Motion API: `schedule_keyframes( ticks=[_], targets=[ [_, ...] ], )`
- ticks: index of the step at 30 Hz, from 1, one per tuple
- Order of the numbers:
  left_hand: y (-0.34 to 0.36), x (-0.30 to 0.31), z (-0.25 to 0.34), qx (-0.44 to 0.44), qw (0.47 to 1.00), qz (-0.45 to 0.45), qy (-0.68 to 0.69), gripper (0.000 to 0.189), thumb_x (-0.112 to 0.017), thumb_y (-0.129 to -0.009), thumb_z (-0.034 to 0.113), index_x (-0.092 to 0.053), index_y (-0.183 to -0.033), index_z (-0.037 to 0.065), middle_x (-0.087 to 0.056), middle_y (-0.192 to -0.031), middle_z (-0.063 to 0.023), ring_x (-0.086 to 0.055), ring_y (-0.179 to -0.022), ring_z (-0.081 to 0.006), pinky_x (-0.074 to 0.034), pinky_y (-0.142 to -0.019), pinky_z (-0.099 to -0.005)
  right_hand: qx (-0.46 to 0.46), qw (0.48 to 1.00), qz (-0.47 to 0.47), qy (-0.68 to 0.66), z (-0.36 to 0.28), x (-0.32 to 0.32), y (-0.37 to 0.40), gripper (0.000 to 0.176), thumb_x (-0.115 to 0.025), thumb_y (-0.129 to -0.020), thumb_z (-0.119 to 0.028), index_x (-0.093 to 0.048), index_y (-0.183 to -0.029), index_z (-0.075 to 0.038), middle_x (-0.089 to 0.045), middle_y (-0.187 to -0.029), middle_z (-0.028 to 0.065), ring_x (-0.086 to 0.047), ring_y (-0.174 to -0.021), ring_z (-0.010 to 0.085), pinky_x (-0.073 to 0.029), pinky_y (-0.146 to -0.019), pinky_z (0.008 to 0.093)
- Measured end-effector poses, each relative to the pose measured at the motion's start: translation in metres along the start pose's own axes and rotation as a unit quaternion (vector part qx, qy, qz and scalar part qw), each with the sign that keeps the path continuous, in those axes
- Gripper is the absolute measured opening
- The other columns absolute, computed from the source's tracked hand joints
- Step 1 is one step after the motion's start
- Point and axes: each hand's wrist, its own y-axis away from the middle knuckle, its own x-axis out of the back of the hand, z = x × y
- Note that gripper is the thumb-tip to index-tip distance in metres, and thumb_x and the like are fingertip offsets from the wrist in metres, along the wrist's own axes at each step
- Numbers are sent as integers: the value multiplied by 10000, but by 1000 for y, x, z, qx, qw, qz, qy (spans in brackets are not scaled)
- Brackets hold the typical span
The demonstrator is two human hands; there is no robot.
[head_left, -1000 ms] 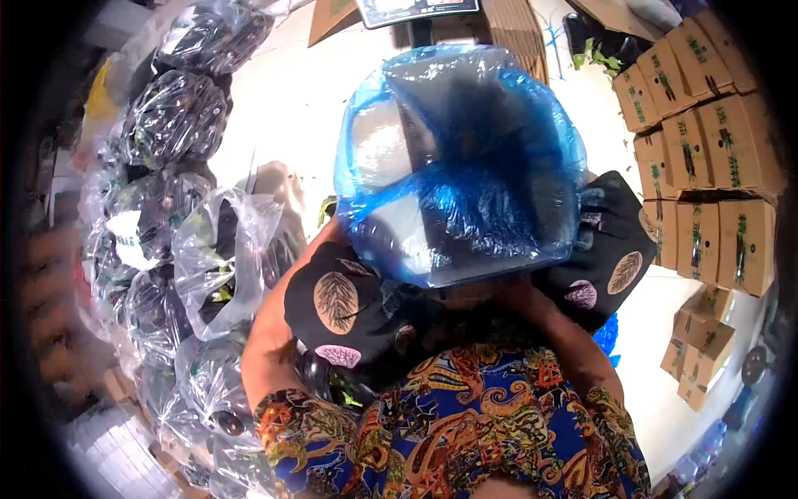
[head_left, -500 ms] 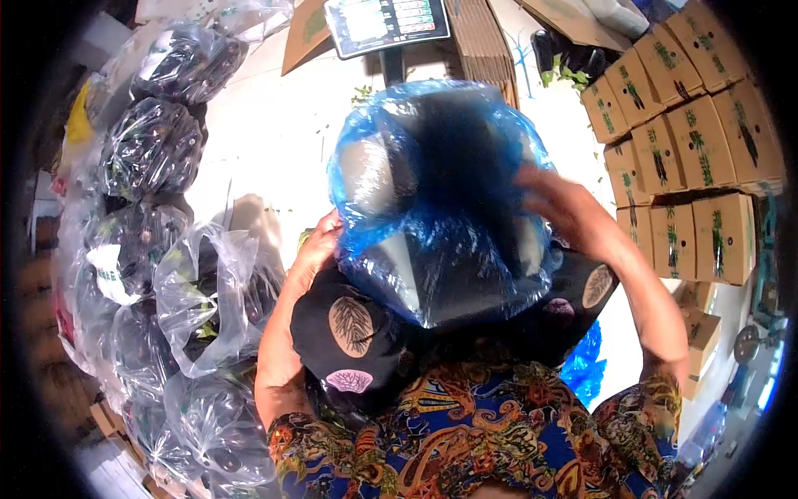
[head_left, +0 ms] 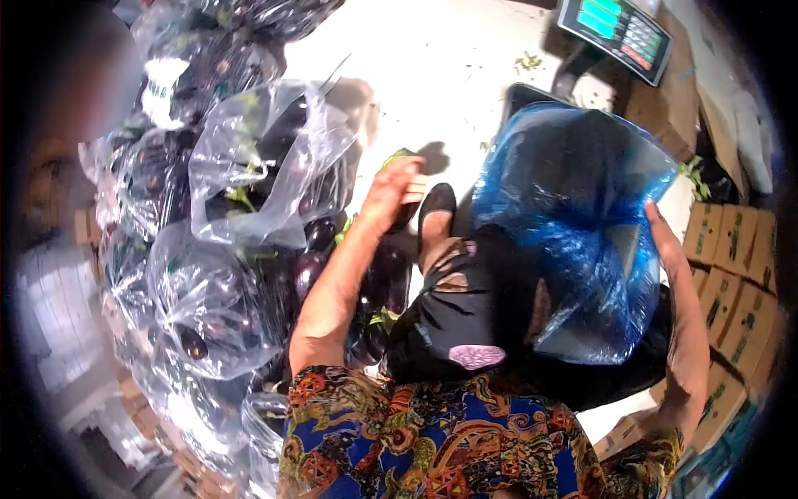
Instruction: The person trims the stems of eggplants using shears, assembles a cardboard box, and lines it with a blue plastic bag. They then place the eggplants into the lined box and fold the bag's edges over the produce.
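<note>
A blue plastic bag (head_left: 573, 224) stands with its mouth open over the dark platform of a scale, between my knees. My right hand (head_left: 661, 229) grips the bag's right rim, its fingers partly hidden by the film. To the left, my left hand (head_left: 391, 195) is closed round an eggplant (head_left: 405, 218); a bit of its green cap shows above the fingers and dark skin below. Several loose eggplants (head_left: 312, 270) lie beside my left forearm, some with green caps.
Clear plastic bags (head_left: 212, 299) of eggplants crowd the left side; one open clear bag (head_left: 274, 166) stands nearest my left hand. A scale display (head_left: 615, 33) rises behind the blue bag. Cardboard boxes (head_left: 731, 291) are stacked at right. Leaf scraps (head_left: 528, 62) lie on the white floor.
The view has swung left. My left hand has left the blue bag's side and now holds an eggplant. My right hand has moved from the bag's mouth to its right rim.
</note>
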Motion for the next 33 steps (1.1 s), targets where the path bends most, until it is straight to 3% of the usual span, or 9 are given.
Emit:
schedule_keyframes(
  ticks=[2,7,11,15,20,21,23,26,33],
  targets=[
    [19,55,-3,4,983,154,-96,293,-528,-925,174,-570,-1192,61,-668,-965,-124,-645,-859,-206,-529,-757,-318,-71,992,-15,-99,18,5,-24,818,-374,-926,-609,-234,-1461,-6,-226,-1520,181,-210,-1405,287,-177,-1135,364],
    [43,158,-90,-45,932,209,-291,438,-634,-834,204,-527,-1221,30,-666,-1015,-124,-643,-877,-228,-512,-809,-333,-82,981,-35,-170,36,24,-63,724,-411,-926,-566,-307,-1414,-41,-320,-1405,143,-294,-1243,235,-253,-1001,331],
    [90,112,-87,17,836,197,-512,738,-738,-765,397,-430,-1310,7,-522,-1262,-240,-494,-1195,-357,-396,-1003,-414,-62,989,-32,-127,40,39,-75,647,-446,-924,-532,-386,-1359,-57,-433,-1283,105,-395,-1076,183,-328,-870,297],
    [94,114,-65,-78,940,258,-211,670,-689,-848,342,-392,-1341,-3,-531,-1250,-226,-532,-1154,-295,-412,-994,-370,-37,994,-24,-101,57,70,-78,571,-481,-922,-498,-466,-1304,-74,-546,-1160,67,-495,-909,132,-404,-740,264],
    [181,110,-41,-68,931,254,-253,624,-702,-843,241,-407,-1335,-6,-559,-1226,-193,-556,-1122,-270,-457,-946,-366,-102,987,25,-125,50,112,-76,443,-510,-928,-419,-567,-1228,-99,-643,-988,53,-536,-670,91,-433,-599,240],
    [200,110,-57,-33,918,243,-312,681,-746,-791,239,-414,-1334,-3,-529,-1257,-190,-523,-1148,-304,-427,-975,-395,-88,986,-50,-131,77,145,-91,491,-506,-930,-414,-522,-1292,-82,-609,-1166,109,-605,-879,161,-481,-775,290],
    [219,87,-60,-147,721,242,-633,744,-779,-727,254,-424,-1331,5,-487,-1276,-193,-463,-1172,-344,-374,-1009,-429,-63,986,45,-148,83,154,-77,537,-472,-945,-415,-457,-1363,-78,-487,-1355,146,-517,-1193,247,-394,-1006,358],
    [234,82,-56,-180,737,282,-587,764,-792,-700,257,-429,-1327,15,-471,-1278,-194,-435,-1179,-360,-350,-1023,-433,-39,976,138,-166,96,172,-67,588,-448,-949,-448,-398,-1411,-88,-367,-1458,147,-330,-1365,278,-240,-1124,387],
    [303,156,-95,18,777,289,-559,869,-815,-620,238,-371,-1352,92,-502,-1209,-227,-501,-1121,-415,-435,-949,-444,78,970,106,-204,99,173,-55,494,-513,-950,-407,-522,-1302,-61,-572,-1259,92,-521,-1179,189,-386,-1000,322]
  ],
)
